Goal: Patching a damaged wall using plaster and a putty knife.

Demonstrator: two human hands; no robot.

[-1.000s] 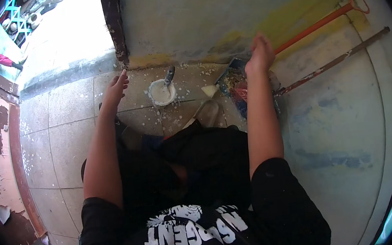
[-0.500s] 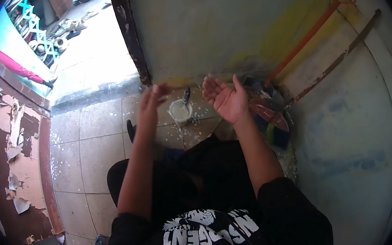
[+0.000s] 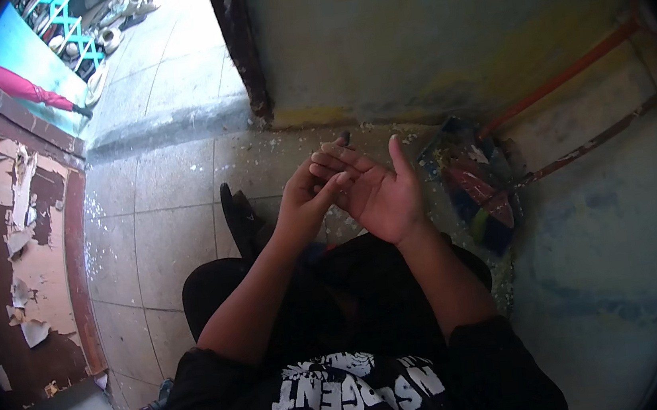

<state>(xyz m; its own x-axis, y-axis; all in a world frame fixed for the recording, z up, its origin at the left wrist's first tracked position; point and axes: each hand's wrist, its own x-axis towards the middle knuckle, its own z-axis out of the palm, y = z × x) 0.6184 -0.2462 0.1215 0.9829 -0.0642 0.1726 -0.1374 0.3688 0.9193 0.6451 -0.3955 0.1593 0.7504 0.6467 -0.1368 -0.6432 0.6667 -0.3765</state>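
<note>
Grey floor tiles [image 3: 162, 222] lie under the squatting person. In the head view both hands are raised and empty: the left hand [image 3: 305, 199] rubs its fingers against the open right hand [image 3: 380, 195]. A paint-smeared tray [image 3: 475, 189] sits just right of them, untouched.
</note>
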